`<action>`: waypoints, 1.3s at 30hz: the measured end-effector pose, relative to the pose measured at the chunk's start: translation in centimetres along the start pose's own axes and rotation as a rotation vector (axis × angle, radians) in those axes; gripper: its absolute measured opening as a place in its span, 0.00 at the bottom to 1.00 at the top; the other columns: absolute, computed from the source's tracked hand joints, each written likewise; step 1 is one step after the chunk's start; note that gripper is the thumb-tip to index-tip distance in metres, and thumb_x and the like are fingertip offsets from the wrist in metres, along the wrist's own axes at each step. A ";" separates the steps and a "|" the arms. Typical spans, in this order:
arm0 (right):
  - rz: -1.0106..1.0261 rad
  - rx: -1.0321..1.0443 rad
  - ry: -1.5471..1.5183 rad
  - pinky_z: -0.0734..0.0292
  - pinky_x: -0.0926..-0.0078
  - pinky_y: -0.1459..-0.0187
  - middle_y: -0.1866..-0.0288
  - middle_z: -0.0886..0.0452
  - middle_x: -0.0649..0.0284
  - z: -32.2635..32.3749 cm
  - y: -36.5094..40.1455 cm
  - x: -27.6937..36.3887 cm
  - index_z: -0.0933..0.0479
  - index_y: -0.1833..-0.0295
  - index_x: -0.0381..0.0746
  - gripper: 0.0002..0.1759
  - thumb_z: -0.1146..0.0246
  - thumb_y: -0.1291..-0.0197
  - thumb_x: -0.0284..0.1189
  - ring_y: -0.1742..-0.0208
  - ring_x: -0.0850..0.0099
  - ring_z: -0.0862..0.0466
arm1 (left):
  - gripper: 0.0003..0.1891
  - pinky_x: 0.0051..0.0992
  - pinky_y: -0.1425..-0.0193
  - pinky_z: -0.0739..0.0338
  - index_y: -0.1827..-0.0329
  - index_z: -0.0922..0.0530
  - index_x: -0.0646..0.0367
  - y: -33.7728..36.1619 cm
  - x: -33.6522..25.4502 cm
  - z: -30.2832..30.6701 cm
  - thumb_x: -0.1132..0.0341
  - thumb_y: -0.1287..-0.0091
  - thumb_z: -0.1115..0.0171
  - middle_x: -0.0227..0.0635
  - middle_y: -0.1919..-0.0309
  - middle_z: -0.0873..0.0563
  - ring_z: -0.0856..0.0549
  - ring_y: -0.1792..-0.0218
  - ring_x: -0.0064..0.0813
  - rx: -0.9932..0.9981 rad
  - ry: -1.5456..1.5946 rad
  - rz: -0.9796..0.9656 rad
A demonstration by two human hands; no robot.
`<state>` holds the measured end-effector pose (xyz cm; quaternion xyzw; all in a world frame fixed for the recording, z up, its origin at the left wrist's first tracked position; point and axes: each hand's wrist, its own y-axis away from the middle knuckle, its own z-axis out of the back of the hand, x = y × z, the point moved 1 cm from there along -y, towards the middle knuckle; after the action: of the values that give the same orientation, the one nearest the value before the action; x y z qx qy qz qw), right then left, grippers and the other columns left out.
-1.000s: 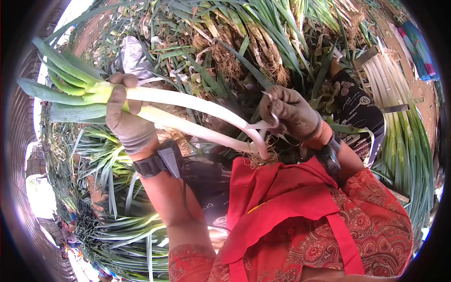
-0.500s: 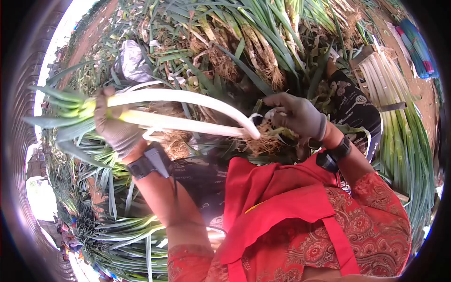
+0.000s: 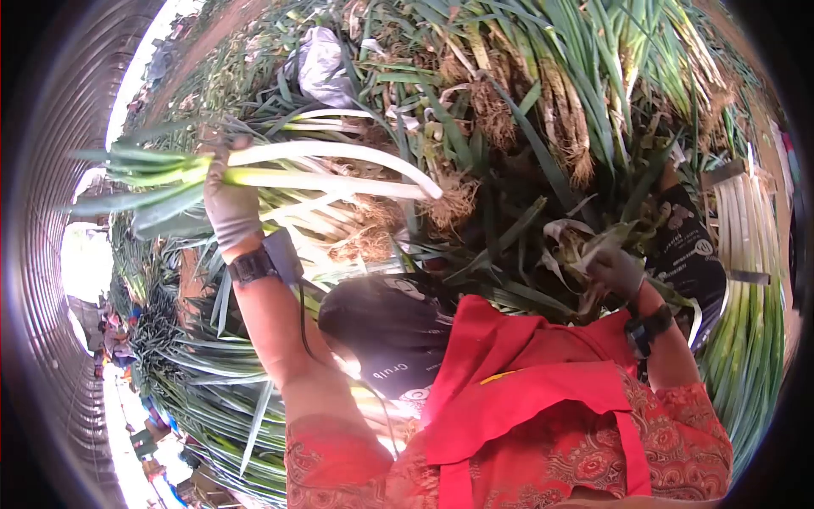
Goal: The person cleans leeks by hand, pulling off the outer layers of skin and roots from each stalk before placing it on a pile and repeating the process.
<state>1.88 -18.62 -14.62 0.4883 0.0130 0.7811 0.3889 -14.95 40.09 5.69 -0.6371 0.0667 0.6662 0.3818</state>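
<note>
Amid piled leeks (image 3: 526, 102), left hand (image 3: 231, 208) grips two peeled stalks (image 3: 288, 179) by one end, so they could sag and slip; right hand (image 3: 617, 271) clutches leaf trimmings (image 3: 585, 242).

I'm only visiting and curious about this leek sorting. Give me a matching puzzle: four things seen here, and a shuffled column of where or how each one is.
1 left hand
2 right hand
3 apron
4 stacked leeks

A red, on the person's front
B far right, lying side by side
C gripping two peeled leeks
D down among loose peelings

Pairs: 1-C, 2-D, 3-A, 4-B
</note>
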 end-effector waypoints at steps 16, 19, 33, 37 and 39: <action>-0.299 0.312 0.035 0.23 0.61 0.57 0.66 0.16 0.53 -4.0 -4.1 3.0 0.19 0.56 0.38 0.17 0.39 0.38 0.41 0.60 0.56 0.15 | 0.11 0.32 0.41 0.22 0.52 0.21 0.68 -0.6 12.2 14.1 0.68 0.29 0.43 0.43 0.57 0.14 0.15 0.54 0.34 -0.187 0.374 0.455; 0.011 0.056 -0.060 0.24 0.61 0.53 0.55 0.17 0.54 -4.8 -5.1 3.2 0.20 0.48 0.40 0.19 0.38 0.39 0.41 0.52 0.59 0.17 | 0.18 0.37 0.40 0.24 0.42 0.24 0.59 -8.6 17.8 20.3 0.61 0.31 0.39 0.42 0.49 0.16 0.17 0.49 0.37 -0.209 0.434 0.551; 0.235 -0.558 0.590 0.22 0.56 0.58 0.66 0.18 0.53 7.1 -19.5 11.6 0.21 0.61 0.38 0.12 0.40 0.39 0.36 0.61 0.52 0.18 | 0.08 0.16 0.62 0.26 0.54 0.22 0.64 12.1 19.1 9.1 0.70 0.31 0.41 0.30 0.65 0.22 0.29 0.72 0.16 -0.590 -0.067 0.663; 0.046 -0.488 0.394 0.23 0.52 0.52 0.59 0.16 0.47 8.0 -32.0 12.4 0.21 0.57 0.37 0.20 0.47 0.34 0.43 0.57 0.48 0.16 | 0.11 0.23 0.58 0.19 0.48 0.23 0.68 17.5 19.0 5.9 0.72 0.29 0.42 0.40 0.57 0.15 0.16 0.61 0.25 -0.435 -0.069 0.748; 0.077 -0.547 0.370 0.21 0.55 0.49 0.57 0.15 0.47 8.6 -38.2 12.8 0.20 0.56 0.37 0.20 0.49 0.33 0.41 0.56 0.49 0.15 | 0.11 0.22 0.60 0.20 0.48 0.23 0.68 18.4 18.9 4.5 0.71 0.30 0.42 0.40 0.59 0.15 0.17 0.64 0.24 -0.361 -0.010 0.751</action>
<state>28.40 12.88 -15.82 0.2160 -0.1453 0.8452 0.4667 -27.53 37.79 -17.79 -0.6220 0.1747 0.7633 -0.0054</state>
